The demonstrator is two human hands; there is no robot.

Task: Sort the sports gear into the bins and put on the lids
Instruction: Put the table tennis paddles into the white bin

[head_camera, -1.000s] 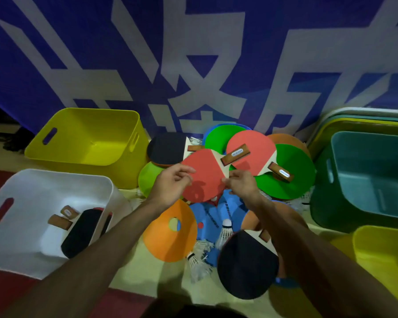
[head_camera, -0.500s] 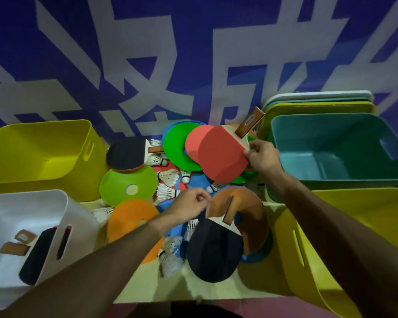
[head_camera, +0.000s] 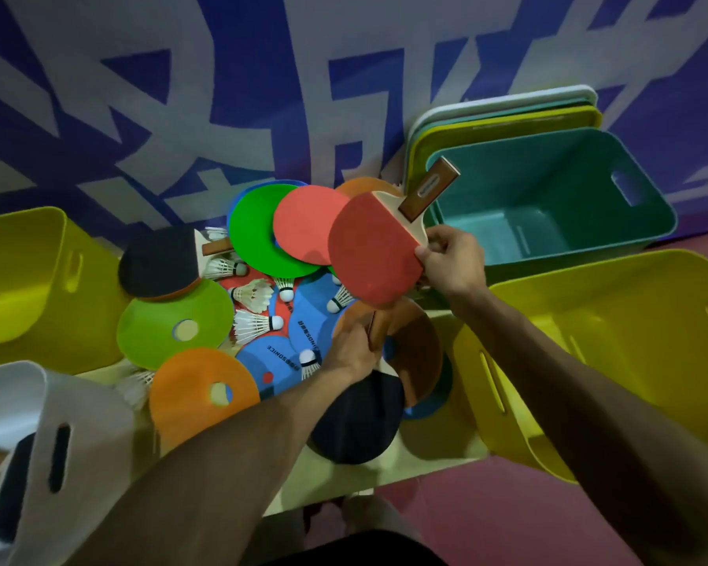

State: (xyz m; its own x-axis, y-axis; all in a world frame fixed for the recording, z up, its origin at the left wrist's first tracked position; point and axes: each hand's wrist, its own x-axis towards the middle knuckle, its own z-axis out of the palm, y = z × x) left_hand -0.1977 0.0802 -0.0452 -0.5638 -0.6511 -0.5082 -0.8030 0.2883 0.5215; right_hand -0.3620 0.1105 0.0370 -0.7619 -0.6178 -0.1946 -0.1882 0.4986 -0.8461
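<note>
The right hand (head_camera: 450, 259) pinches the red paddle (head_camera: 368, 255) by its edge. Its handle points at the teal bin (head_camera: 507, 169) just beside. The left hand (head_camera: 350, 353) grips the black paddle (head_camera: 356, 426) by its handle.

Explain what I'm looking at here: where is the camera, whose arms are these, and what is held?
No machine here: a person works with bare hands, and the one picture comes from a camera on their head, looking down. The right hand pinches a red paddle, raised beside the teal bin. The left hand grips the handle of a black paddle lying flat. Shuttlecocks and coloured flat discs lie around it. A left yellow bin and a right yellow bin flank them, with a white bin near left and lids behind the teal one.
</note>
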